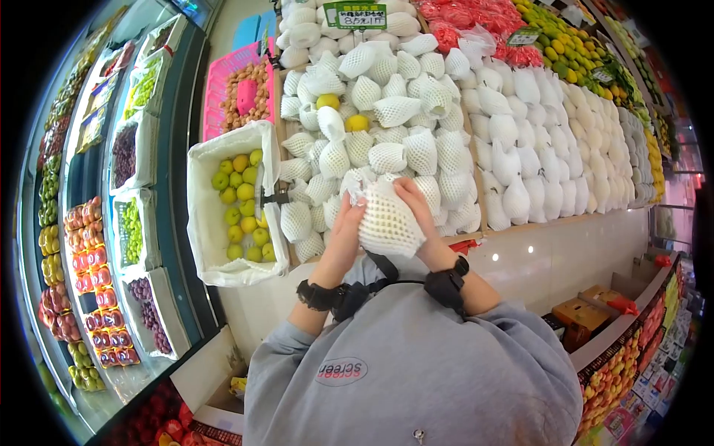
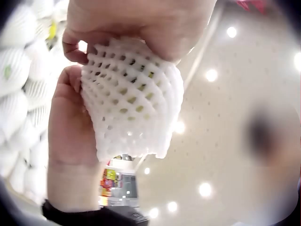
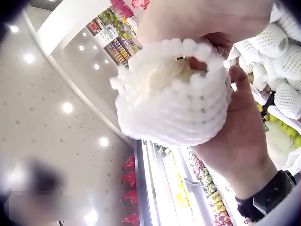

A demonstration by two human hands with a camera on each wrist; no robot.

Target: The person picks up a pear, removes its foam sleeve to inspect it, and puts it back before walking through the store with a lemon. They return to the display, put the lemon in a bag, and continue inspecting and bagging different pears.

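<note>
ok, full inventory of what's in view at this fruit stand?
wrapped fruit: one, white foam net, held between both hands
netted pile: many, white, display ahead
bare fruit: two, yellow, in that pile
lined box: one, white, left of pile, holds green-yellow fruit
pink crate: one, behind the box, brownish fruit
price sign: one, green, far end of pile
chiller trays: several, grapes and red fruit, far left
left hand: grips the net's left side
right hand: grips the net's right side
</note>
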